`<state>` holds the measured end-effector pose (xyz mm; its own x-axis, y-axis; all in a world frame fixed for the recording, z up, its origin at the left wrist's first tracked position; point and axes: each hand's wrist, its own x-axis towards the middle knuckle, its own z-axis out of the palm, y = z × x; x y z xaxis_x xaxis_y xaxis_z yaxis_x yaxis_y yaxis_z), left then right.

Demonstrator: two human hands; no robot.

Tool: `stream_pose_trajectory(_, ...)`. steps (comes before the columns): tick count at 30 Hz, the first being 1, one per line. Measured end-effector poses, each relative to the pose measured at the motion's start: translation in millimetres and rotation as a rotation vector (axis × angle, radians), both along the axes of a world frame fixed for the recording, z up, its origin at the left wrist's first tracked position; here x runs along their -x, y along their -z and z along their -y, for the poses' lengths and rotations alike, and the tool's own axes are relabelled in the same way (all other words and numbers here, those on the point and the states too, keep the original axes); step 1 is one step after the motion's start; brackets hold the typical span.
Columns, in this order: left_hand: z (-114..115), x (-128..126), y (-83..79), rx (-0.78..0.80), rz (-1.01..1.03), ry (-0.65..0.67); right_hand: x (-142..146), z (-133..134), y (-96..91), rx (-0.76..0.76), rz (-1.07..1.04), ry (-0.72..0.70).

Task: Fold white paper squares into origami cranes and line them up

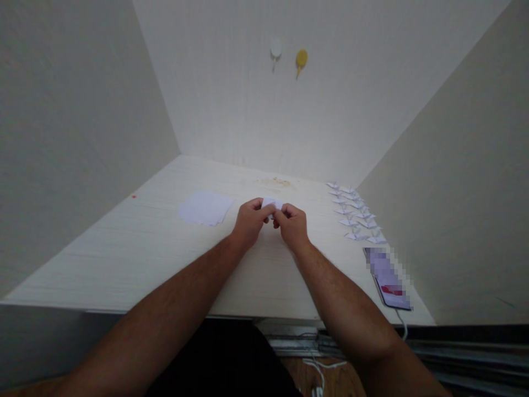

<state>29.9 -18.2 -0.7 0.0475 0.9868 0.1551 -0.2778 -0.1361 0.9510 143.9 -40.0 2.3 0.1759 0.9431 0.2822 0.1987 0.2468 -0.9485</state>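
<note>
Between my two hands is a small piece of folded white paper (270, 202), held above the middle of the table. My left hand (249, 220) grips its left side, thumb lying across the front. The fingers of my right hand (294, 223) pinch the right side, close to the left thumb. Fingers cover much of the paper, so its exact folds are hard to make out. Left of my hands lies a loose stack of white paper sheets (205, 207). Several folded paper cranes (351, 212) stand in two rows at the right of the table.
A phone (387, 278) with a white cable (403, 325) lies near the table's right front edge. Walls enclose the white table (165, 264) at the back and both sides. A white hook (275, 49) and a yellow hook (301, 58) are on the back wall.
</note>
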Motion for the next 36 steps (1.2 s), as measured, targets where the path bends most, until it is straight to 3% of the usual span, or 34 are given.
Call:
stream_pose_trajectory(7,0.0,1.0,-2.4,0.027,-0.042,-0.019,-0.2,-1.2,2.9,0.006,-0.02,-0.057)
stream_pose_trajectory(19,0.6,-0.2,-6.0,-0.023,-0.135,-0.176,3.2,-0.4,2.6,-0.014,0.093,-0.085)
stream_pose_trajectory(22,-1.6,2.9,-4.7,-0.04,-0.173,-0.101,2.0,-1.1,3.7,-0.004,0.055,-0.051)
stream_pose_trajectory(26,-4.2,5.6,-2.4,0.016,-0.065,0.022,0.0,-2.3,4.7,-0.004,-0.034,0.012)
stream_pose_trajectory(36,-5.2,7.0,-2.8,-0.028,-0.182,-0.011,-2.6,-3.9,4.2,-0.018,-0.053,0.046)
